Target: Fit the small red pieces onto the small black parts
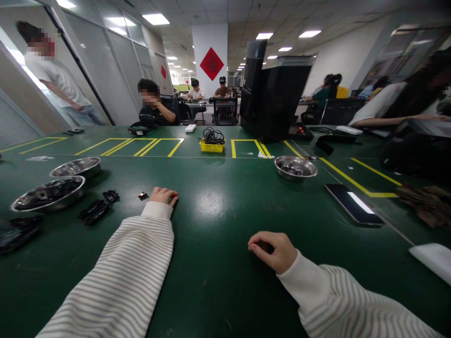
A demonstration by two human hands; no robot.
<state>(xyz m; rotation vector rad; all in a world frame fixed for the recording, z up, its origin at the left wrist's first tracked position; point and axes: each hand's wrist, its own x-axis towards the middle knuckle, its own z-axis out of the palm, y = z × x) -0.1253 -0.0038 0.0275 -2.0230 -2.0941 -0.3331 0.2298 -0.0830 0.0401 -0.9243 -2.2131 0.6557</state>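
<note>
Along the left edge of the green tabletop (211,272): one dark, glossy bundle (21,234), outline blurred. Behind: one steel bowl (72,196), heaped with dark parts. Farther back: second steel bowl (95,171), close to the first; cannot tell whether touching. Past the far edge: one standing person (59,80), white T-shirt.

Right of the bowls: black pieces (94,211), in two small clusters, close together. Next: one small red-and-silver part (143,195). Lies on the tabletop, just left of the left hand (164,195).

Left hand: striped sleeve, pale cuff. Rests back upward, fingers loosely bent. Undersides hidden; cannot tell how far open, or whether holding anything.

Mid-tabletop, toward the back: one yellow tray (212,148), with coiled black cables (213,136) on top. Nearer, right of centre: right hand (276,251). Rests thumb side up, finger and thumb tips drawn close together around a dark hollow. Shows nothing gripped; cannot tell whether fully closed, or whether hiding something small.

Behind the right hand: tall black case (278,98); in front of that case, third steel bowl (296,178), dark parts inside. Farther right: one phone (354,205), lying flat, bright reflection on the glass. Near the right edge: crumpled brown material (428,202); nearer still, one white object (433,260), cut off by the frame.
</note>
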